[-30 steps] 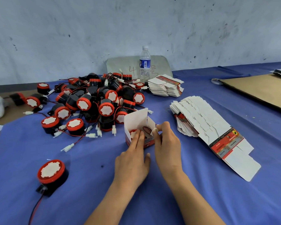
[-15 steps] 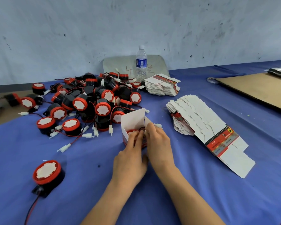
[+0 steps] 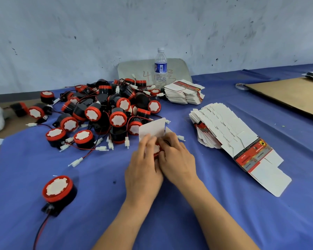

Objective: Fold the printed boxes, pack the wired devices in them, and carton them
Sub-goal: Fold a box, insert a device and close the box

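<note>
- Centrally in the head view, the printed box [image 3: 153,128] stands on the blue cloth [image 3: 98,204]. Its white flap is upright and its lower wall is red.
- The left hand [image 3: 143,170] lays nearly straight fingers against the box. The right hand [image 3: 177,159] grips its right edge with curled fingers.
- A red-rimmed wired device [image 3: 156,148] shows between the hands, inside the box.
- Writing: a red handwritten "4" on the grey board [image 3: 134,71], upper centre. The water bottle [image 3: 160,69] has a blue label, illegible.
- The flat boxes [image 3: 224,127], right of centre, carry red-and-black print, too small to read.
- The device pile [image 3: 105,112] lies left of centre.
</note>
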`<state>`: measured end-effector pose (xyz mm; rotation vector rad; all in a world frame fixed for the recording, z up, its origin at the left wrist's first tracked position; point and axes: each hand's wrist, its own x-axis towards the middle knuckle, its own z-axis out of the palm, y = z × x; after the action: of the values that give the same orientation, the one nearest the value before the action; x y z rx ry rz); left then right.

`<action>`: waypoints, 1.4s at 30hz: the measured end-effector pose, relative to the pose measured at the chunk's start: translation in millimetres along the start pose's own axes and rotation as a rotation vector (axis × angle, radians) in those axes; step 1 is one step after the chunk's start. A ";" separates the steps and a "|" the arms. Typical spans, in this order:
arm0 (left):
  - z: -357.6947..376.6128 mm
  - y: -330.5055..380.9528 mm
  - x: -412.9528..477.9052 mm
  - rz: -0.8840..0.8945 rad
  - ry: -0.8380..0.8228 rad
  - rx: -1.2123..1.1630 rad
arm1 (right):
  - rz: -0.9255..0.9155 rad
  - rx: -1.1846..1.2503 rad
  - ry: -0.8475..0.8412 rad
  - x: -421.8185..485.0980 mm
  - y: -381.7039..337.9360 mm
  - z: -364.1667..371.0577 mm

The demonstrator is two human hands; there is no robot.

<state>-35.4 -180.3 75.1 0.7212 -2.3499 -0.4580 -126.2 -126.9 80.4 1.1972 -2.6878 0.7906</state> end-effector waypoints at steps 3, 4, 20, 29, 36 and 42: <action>0.7 -8.9 5.2 -0.036 0.065 -0.075 | -0.023 -0.041 0.021 -0.1 2.6 3.2; 1.5 -11.0 6.4 -0.038 0.065 -0.078 | -0.030 -0.043 0.034 0.2 3.5 4.1; 5.2 -15.6 10.3 0.007 -0.130 -0.224 | -0.162 0.225 0.286 -12.4 5.6 7.4; 3.0 -13.6 4.8 -0.115 -0.052 -0.254 | -0.147 0.448 0.235 -18.3 3.3 2.2; 5.2 -6.6 3.3 0.038 -0.060 -0.109 | 0.148 0.895 0.330 -13.9 6.4 2.1; 0.6 -3.5 5.2 0.129 -0.207 -0.345 | 0.046 0.862 0.660 -16.1 3.5 -10.1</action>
<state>-37.9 -186.1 75.4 0.3731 -2.3995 -0.8886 -118.8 -109.2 83.0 0.7323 -1.8429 2.0317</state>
